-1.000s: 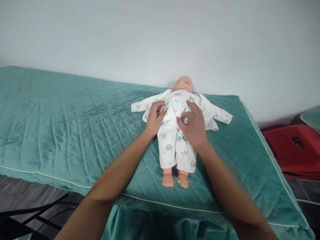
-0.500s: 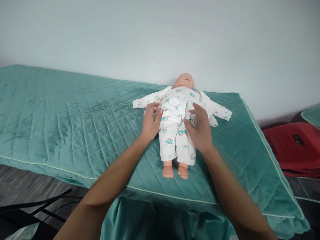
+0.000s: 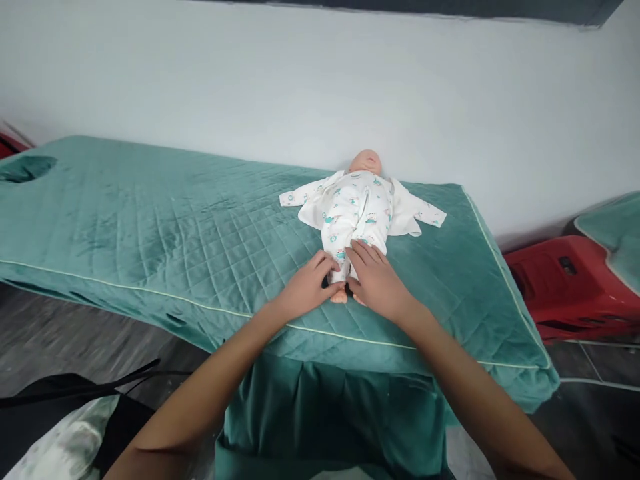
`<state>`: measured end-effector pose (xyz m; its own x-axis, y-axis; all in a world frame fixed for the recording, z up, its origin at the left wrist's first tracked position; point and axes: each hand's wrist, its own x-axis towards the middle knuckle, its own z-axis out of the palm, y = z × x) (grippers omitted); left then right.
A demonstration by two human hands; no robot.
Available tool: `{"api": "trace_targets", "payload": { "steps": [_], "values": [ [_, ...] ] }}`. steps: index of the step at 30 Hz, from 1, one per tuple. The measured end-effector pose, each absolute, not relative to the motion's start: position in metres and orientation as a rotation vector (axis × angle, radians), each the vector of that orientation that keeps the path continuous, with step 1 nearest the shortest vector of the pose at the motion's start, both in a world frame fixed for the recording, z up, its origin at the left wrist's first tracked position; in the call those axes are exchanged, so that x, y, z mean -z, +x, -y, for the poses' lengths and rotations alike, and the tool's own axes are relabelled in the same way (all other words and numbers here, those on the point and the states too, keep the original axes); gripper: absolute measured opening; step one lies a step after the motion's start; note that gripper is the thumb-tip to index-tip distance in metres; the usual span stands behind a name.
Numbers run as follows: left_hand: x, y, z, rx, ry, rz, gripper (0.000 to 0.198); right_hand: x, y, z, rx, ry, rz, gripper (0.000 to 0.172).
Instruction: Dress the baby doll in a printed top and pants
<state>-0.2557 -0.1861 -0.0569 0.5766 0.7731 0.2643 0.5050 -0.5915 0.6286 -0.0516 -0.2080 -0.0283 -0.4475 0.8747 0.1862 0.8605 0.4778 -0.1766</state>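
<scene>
A baby doll lies on its back on the green quilted bed, its head by the wall. It wears a white printed top with spread sleeves and white printed trousers. My left hand is at the outer side of the lower trouser leg on the left, fingers curved, thumb near the cuff and foot. My right hand lies over the other lower leg, fingers stretched along the cloth, thumb by the cuff. That hand hides most of the other foot. Both hands look open.
The green quilted bed runs along the white wall, with a hole at its far left. A red plastic chair stands beyond the right end. A black strap-like item and printed cloth are at lower left.
Both hands have moved from the trouser waist and thighs down to the lower legs by the feet. The top's panels lie more spread at the sides. The view has shifted, showing more bed.
</scene>
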Motion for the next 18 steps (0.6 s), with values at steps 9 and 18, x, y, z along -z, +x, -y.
{"api": "trace_targets", "payload": {
  "steps": [9, 18],
  "values": [
    [0.065, -0.26, 0.201, -0.732, 2.529, -1.023, 0.022, 0.003, -0.08, 0.223, 0.069, -1.706, 2.562, 0.023],
    [0.081, -0.255, 0.201, -0.801, 2.459, -1.178, 0.021, 0.009, -0.081, 0.218, 0.008, -1.655, 2.593, 0.022]
  ]
}}
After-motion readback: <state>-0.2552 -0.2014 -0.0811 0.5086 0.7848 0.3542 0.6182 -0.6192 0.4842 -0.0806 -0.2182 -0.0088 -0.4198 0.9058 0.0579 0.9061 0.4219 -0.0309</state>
